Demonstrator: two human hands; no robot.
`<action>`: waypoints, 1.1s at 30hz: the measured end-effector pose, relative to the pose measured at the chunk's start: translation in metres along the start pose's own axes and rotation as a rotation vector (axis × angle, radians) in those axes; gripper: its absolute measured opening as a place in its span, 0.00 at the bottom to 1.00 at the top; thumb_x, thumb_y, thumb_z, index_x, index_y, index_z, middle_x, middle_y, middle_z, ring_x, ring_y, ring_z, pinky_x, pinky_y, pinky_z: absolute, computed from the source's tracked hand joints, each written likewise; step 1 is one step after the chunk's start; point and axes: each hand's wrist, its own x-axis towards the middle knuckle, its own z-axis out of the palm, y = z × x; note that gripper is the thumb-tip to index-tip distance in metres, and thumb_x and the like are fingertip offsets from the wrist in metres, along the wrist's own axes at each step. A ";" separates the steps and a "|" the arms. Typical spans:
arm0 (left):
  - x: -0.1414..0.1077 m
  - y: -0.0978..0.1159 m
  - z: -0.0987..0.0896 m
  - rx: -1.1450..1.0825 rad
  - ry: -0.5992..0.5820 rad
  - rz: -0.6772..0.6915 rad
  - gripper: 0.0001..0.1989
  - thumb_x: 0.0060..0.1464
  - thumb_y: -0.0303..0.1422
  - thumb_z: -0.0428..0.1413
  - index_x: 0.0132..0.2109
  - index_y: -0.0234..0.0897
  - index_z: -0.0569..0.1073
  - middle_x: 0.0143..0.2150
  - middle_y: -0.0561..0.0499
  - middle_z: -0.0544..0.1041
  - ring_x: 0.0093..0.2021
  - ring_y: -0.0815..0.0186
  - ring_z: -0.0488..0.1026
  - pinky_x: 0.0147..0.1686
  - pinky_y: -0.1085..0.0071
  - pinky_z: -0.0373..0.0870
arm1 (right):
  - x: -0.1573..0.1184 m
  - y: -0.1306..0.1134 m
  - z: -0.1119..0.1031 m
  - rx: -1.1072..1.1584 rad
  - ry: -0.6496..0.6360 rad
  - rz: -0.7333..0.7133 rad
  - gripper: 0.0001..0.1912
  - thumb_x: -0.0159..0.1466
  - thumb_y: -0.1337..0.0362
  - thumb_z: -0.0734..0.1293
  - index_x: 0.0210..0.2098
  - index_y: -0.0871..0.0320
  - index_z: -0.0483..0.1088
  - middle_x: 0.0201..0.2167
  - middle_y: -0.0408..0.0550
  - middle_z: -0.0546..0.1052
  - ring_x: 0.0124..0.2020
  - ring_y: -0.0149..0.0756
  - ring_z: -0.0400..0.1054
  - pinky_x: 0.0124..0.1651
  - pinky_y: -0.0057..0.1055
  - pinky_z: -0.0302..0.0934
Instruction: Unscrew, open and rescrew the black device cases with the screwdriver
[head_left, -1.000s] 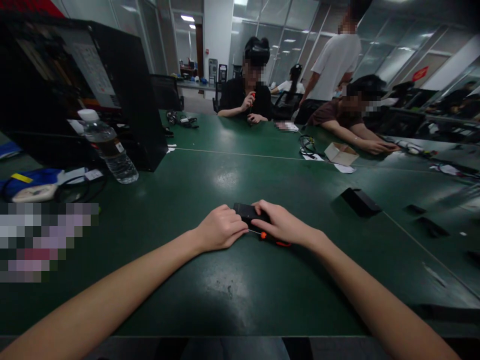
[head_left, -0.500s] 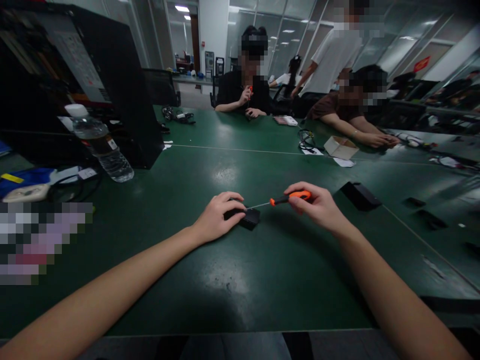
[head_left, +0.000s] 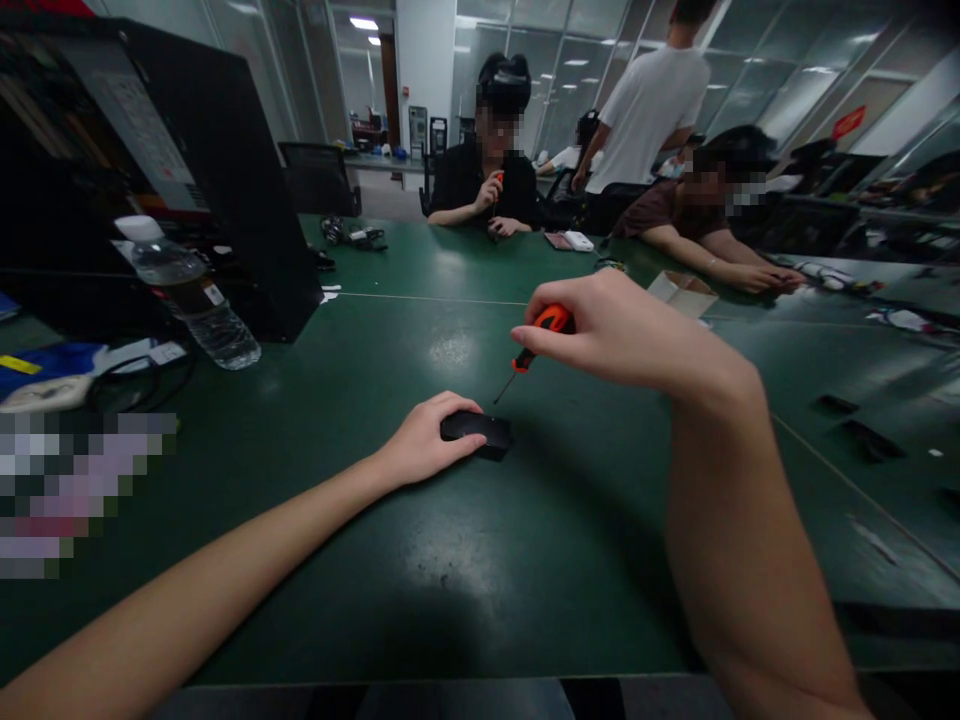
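Observation:
A small black box (head_left: 489, 432) lies on the green table (head_left: 420, 560), near the middle of the head view. My left hand (head_left: 429, 438) grips its left end between thumb and fingers. Above and to the right, my right hand (head_left: 600, 325) is closed around the orange and black handle of a screwdriver (head_left: 553, 320). The shaft slants down to the left, and its tip is just above the box's far edge, seemingly apart from it. My right palm and wrist hide part of the table behind.
At the left stand a black computer case (head_left: 225, 180) and a tilted water bottle (head_left: 191, 290). Two people sit across the table, near cables and an open cardboard box (head_left: 681, 292). Small black parts (head_left: 870, 440) lie at the right.
My right hand has risen and turned, swinging the screwdriver from nearly level to steeply downward. Its tip has left the box's top. My left fingers have shifted, uncovering more of the box.

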 end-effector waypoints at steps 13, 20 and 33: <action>-0.002 0.001 0.000 -0.004 0.004 0.014 0.14 0.59 0.36 0.63 0.51 0.38 0.77 0.50 0.46 0.78 0.51 0.56 0.75 0.54 0.61 0.69 | 0.005 0.008 0.019 0.088 -0.083 -0.045 0.14 0.66 0.56 0.65 0.33 0.59 0.76 0.25 0.45 0.75 0.26 0.31 0.63 0.33 0.30 0.51; -0.002 -0.001 0.001 0.001 0.003 0.020 0.14 0.59 0.36 0.63 0.51 0.38 0.77 0.50 0.46 0.78 0.51 0.56 0.75 0.54 0.60 0.69 | 0.004 0.010 0.019 0.100 -0.099 -0.046 0.13 0.66 0.57 0.65 0.33 0.59 0.76 0.26 0.45 0.75 0.26 0.31 0.64 0.33 0.30 0.52; -0.002 -0.003 0.001 0.015 -0.003 0.034 0.14 0.60 0.38 0.62 0.52 0.39 0.76 0.51 0.46 0.78 0.52 0.56 0.75 0.54 0.59 0.70 | 0.003 0.011 0.018 0.099 -0.101 -0.043 0.14 0.66 0.56 0.65 0.34 0.59 0.76 0.26 0.45 0.76 0.27 0.32 0.65 0.34 0.31 0.52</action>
